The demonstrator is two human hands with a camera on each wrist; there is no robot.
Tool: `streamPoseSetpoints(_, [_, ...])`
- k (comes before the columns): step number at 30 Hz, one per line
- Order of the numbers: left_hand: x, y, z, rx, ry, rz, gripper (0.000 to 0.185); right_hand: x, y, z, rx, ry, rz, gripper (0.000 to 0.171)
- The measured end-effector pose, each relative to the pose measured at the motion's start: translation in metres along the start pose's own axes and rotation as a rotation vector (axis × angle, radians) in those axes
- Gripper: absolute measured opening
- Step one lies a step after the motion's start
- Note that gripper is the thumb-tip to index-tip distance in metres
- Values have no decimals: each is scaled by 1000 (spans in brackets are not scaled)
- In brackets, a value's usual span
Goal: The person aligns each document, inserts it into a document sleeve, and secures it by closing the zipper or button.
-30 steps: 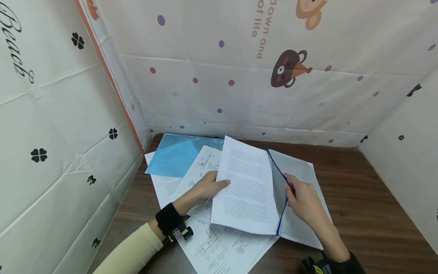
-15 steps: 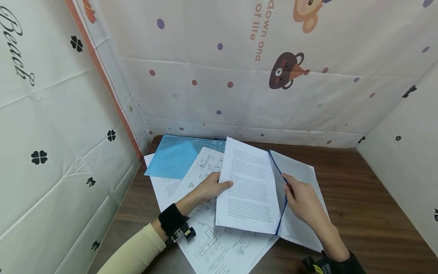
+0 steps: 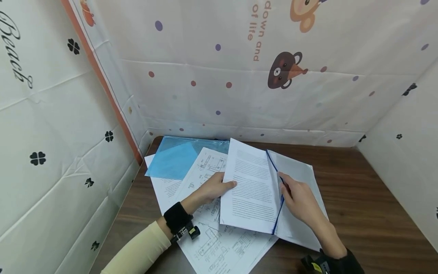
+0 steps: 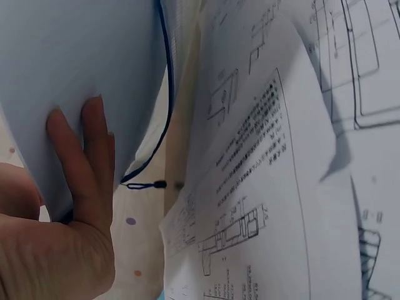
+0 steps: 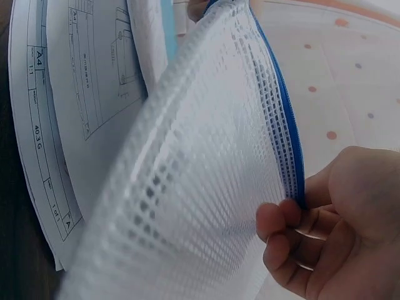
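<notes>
white printed text sheets (image 3: 251,188) slid further into white mesh zip pouch (image 3: 297,198) | sheets gripped by left hand (image 3: 213,186) | blue-edged pouch mouth pinched open by right hand (image 3: 299,199) fingers (image 5: 281,219)

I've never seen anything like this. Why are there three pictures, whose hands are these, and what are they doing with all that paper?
There is no machine here: a person wears three small cameras, one on the head and one on each wrist. The wide picture comes from the head camera and looks down at a brown table with patterned cloth hung around it. The two close-ups come from the wrists.

The left hand holds a sheaf of printed pages by its left edge; in the left wrist view its fingers lie flat along the paper. The right hand pinches the blue-trimmed edge of a white mesh pouch, holding its mouth open, with the pages partly inside.

Under them lie sheets of technical drawings, and further back a blue plastic folder.
</notes>
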State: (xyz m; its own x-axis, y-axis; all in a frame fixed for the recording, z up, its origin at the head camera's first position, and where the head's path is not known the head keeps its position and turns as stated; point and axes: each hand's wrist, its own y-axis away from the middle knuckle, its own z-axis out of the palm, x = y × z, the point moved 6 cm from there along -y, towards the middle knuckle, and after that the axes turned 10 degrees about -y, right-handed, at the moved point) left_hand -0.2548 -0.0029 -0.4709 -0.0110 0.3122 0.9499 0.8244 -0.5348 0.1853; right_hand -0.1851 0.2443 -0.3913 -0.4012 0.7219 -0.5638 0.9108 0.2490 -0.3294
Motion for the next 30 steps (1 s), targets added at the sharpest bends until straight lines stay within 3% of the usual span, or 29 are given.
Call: streamPoseSetpoints(30, [3, -4, 19, -19, -4, -2, 39, -7, -2, 15, -18, -61, -35, 37])
